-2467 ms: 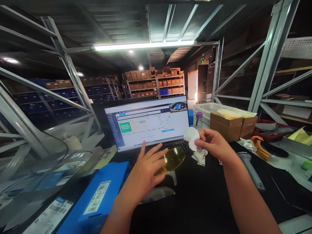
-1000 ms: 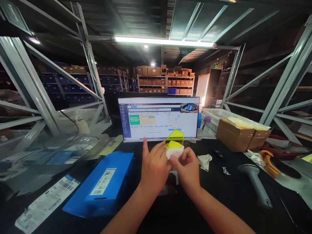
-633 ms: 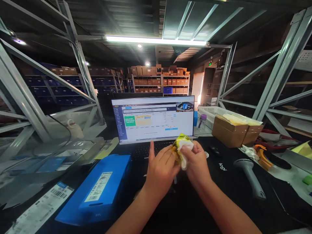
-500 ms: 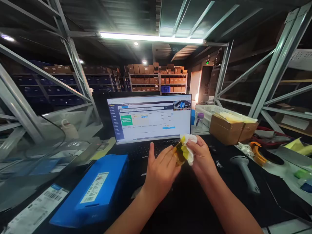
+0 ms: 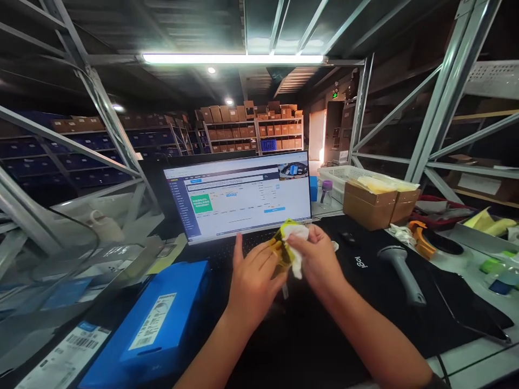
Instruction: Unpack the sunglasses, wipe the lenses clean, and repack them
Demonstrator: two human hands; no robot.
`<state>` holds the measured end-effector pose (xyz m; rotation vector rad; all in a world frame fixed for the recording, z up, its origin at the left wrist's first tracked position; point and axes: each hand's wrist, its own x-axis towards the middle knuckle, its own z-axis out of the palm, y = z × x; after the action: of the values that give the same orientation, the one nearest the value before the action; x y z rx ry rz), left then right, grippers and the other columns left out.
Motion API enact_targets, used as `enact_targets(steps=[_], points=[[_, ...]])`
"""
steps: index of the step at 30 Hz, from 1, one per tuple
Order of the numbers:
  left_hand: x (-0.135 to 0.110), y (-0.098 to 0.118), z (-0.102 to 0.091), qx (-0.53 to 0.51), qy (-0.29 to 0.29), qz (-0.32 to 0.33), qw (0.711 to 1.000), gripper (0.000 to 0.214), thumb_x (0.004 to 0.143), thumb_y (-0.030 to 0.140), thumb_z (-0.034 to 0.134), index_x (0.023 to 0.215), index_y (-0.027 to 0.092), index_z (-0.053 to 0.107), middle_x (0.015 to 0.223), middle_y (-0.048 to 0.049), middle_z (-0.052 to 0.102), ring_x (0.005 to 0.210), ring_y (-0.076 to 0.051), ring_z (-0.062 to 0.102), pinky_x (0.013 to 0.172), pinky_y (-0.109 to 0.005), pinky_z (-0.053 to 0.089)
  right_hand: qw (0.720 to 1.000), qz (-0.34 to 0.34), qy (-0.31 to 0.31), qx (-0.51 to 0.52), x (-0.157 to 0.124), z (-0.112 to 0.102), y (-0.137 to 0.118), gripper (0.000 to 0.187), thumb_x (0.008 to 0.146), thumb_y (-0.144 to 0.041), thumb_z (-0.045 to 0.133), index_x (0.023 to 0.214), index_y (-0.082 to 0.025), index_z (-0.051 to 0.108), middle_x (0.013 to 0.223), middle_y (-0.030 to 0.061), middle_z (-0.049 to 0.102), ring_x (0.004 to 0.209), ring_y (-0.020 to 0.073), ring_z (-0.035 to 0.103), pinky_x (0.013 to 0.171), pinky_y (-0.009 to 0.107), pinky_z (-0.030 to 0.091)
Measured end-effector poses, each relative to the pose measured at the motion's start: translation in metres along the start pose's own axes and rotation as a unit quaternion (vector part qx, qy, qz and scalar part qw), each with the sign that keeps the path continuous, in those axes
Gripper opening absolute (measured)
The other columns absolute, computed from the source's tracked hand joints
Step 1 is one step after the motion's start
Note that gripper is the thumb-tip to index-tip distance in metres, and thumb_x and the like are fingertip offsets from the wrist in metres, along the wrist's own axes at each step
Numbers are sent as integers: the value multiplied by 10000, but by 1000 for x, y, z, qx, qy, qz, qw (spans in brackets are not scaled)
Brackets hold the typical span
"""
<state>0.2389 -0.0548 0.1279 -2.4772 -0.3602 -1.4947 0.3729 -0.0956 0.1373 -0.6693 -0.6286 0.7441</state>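
Right hand (image 5: 321, 258) has come over to the left hand (image 5: 252, 281) before the monitor (image 5: 235, 205) — pinching white cloth (image 5: 294, 231) against the yellow lens (image 5: 283, 260) the left fingers clasp.

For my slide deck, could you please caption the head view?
Left hand holding a translucent yellow piece, right hand a white wipe against it, before a lit monitor.

Warehouse with shelves (image 5: 257, 133) of boxes (image 5: 278, 130)
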Motion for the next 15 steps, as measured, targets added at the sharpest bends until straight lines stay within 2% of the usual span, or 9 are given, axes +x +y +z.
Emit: enact_targets(steps=[4, 6, 8, 10, 12, 15], points=[[2, 0, -4, -13, -60, 26, 998, 121, 881, 189, 632, 999, 193, 659, 1026, -45, 759, 1064, -224, 687, 1224, -605, 99, 997, 42, 13, 57, 28, -16, -15, 647, 422, -222, 900, 597, -228, 278, 584, -57, 564, 574, 119, 552, 585, 254, 477], [1, -3, -5, -18, -53, -12, 998, 119, 870, 201, 649, 989, 208, 659, 1026, -34, 757, 1050, -226, 688, 1220, -616, 92, 999, 15, 12, 44, 42, -26, -18, 633, 436, -249, 914, 594, -227, 301, 632, -40, 596, 616, 130, 577, 601, 255, 480], [0, -8, -6, -6, -14, -82, 997, 75, 856, 215, 671, 930, 216, 662, 986, -23, 755, 989, -221, 696, 1214, -624, 100, 999, -33, 3, 9, 50, -36, -19, 618, 483, -289, 919, 593, -225, 315, 610, -51, 562, 602, 118, 550, 570, 237, 443], [-1, -14, -6, 16, 21, -146, 989, 51, 844, 230, 688, 886, 218, 660, 952, -17, 749, 949, -218, 694, 1208, -624, 120, 996, -65, -30, -52, 51, -40, -18, 590, 565, -344, 900, 593, -222, 324, 558, -72, 481, 537, 94, 466, 513, 218, 367], [-3, -18, -5, 25, 28, -184, 982, 61, 832, 241, 701, 873, 223, 660, 937, -13, 746, 946, -223, 691, 1200, -621, 151, 984, -64, -88, -138, 44, -36, -15, 540, 650, -397, 855, 594, -221, 348, 537, -77, 424, 499, 82, 385, 480, 215, 298], [-4, -19, -1, 21, 6, -212, 977, 89, 799, 218, 717, 866, 219, 659, 940, -22, 743, 964, -239, 685, 1177, -621, 210, 945, -55, -185, -265, 25, -22, -2, 486, 693, -421, 808, 588, -218, 380, 535, -70, 403, 497, 84, 343, 468, 219, 256]])
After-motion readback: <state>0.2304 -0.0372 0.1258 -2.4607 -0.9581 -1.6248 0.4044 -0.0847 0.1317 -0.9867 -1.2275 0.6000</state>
